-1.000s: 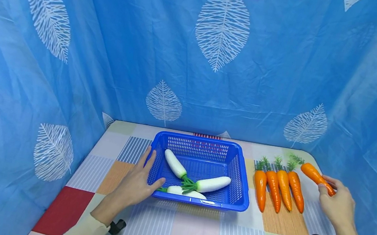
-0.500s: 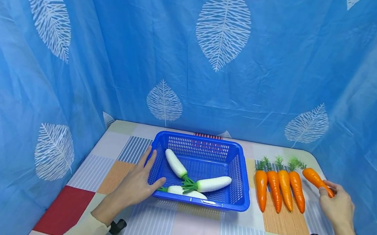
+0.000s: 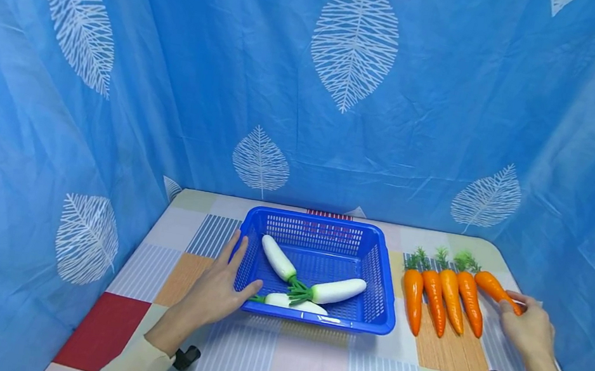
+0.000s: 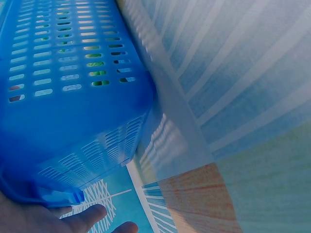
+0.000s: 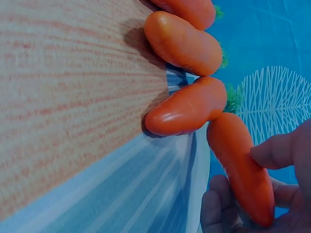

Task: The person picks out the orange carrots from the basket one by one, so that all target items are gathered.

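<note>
My right hand (image 3: 530, 328) holds an orange carrot (image 3: 495, 285) by its narrow end, thumb and fingers around it in the right wrist view. The held carrot (image 5: 239, 165) slants, its thick end right at the outermost of several carrots (image 3: 469, 301) lined up side by side, green tops toward the back. At the left, my left hand (image 3: 218, 292) rests with spread fingers on the near left corner of a blue plastic basket (image 3: 393, 309). Inside the basket lie three white radishes (image 3: 338, 290) with green tops. From the left wrist, the basket's slotted side (image 4: 73, 116) and a few fingertips show.
A checked, patchwork-patterned cloth (image 3: 305, 366) covers the table. Blue curtains (image 3: 339, 140) with white leaf prints hang behind and at both sides, the right one close beside my right arm.
My right hand has moved slightly left and down, bringing the carrot from apart and higher to right beside the row. The left hand and basket stay in place.
</note>
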`<state>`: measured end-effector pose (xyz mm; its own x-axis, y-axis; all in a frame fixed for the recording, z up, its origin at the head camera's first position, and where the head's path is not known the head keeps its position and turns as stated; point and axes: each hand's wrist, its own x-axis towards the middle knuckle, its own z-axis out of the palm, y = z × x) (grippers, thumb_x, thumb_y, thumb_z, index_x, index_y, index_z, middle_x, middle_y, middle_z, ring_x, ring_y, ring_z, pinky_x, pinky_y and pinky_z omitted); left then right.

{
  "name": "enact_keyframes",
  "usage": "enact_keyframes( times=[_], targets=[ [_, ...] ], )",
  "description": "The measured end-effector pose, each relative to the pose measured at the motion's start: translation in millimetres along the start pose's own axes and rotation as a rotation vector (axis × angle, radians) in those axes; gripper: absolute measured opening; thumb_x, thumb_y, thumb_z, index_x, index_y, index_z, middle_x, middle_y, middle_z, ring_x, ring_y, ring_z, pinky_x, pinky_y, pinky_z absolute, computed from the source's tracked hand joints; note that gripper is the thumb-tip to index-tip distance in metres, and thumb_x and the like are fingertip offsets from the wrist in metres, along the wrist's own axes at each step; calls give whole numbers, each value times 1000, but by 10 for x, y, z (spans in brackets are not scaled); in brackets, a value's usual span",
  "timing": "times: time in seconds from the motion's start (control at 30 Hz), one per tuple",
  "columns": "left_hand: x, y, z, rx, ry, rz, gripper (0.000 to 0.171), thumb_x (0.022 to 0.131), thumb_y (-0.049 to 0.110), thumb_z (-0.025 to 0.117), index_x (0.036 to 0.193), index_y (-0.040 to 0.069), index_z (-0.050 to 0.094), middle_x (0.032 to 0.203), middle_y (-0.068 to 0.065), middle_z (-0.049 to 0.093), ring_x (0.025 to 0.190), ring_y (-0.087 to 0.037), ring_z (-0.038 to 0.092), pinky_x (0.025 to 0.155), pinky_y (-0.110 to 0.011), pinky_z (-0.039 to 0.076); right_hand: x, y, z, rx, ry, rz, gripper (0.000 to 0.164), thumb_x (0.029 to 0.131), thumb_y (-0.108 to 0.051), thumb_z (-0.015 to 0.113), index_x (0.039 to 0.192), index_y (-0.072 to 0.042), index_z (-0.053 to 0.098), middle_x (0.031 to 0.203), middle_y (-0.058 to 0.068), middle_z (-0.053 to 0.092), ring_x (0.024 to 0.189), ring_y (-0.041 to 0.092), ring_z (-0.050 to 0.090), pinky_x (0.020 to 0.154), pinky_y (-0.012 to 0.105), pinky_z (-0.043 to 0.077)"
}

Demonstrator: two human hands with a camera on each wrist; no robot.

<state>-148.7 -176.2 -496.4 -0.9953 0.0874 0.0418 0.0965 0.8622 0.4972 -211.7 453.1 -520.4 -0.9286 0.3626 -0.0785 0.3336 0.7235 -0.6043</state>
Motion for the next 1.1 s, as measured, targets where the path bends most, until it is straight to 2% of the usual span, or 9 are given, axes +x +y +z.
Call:
enact_keyframes(
  times=[0.1,0.27,0.57,0.67,0.8,0.9,0.97,1.1],
  targets=[
    [-2,-3,5,-5,3,4,102,112,53,72,188,10,18,199,-17,6,174,-57,37,125,-80,52,4,12,-1,-13,-6,-22,61,118,-25,52,165,13,47,160,51,48,139,68,49,109,82,45],
    [-4,-8,1,-9,4,5,101,113,53,71,188,10,18,199,-16,5,174,-57,37,125,-81,51,9,39,8,-48,-14,-61,59,115,-24,57,160,14,52,154,52,53,132,69,56,100,76,54],
    [0,-20,17,-11,-3,5,103,112,55,71,188,11,16,200,-14,1,175,-56,35,126,-81,51,43,102,53,-88,-57,-59,58,114,-23,64,156,16,53,146,53,58,125,68,61,93,69,59],
    [3,-17,21,-17,3,9,104,112,54,72,188,11,16,199,-15,1,174,-57,37,124,-82,51,44,108,48,-89,-63,-69,58,113,-22,67,155,16,53,143,52,60,120,65,64,84,57,60],
    [12,-15,18,-14,4,10,104,112,54,72,188,10,16,199,-16,2,174,-58,37,124,-82,51,39,99,35,-85,-73,-80,58,111,-20,70,153,17,54,140,51,63,114,62,68,71,35,56],
    [16,-21,18,-6,4,13,104,112,55,71,188,10,16,199,-16,3,174,-58,36,125,-81,51,32,92,26,-90,-85,-84,59,111,-20,71,152,18,53,140,52,63,114,62,68,67,26,52],
    [16,-24,20,-5,6,12,103,112,54,71,188,10,17,199,-16,4,174,-58,36,125,-81,50,25,90,22,-100,-90,-90,59,112,-20,71,153,18,52,142,52,62,115,63,68,67,26,52],
    [12,-26,23,-7,12,16,103,112,53,72,188,9,18,199,-17,6,173,-58,38,123,-82,52,12,81,20,-106,-96,-83,62,113,-23,70,155,18,50,146,52,60,121,66,65,76,44,60]
  ],
)
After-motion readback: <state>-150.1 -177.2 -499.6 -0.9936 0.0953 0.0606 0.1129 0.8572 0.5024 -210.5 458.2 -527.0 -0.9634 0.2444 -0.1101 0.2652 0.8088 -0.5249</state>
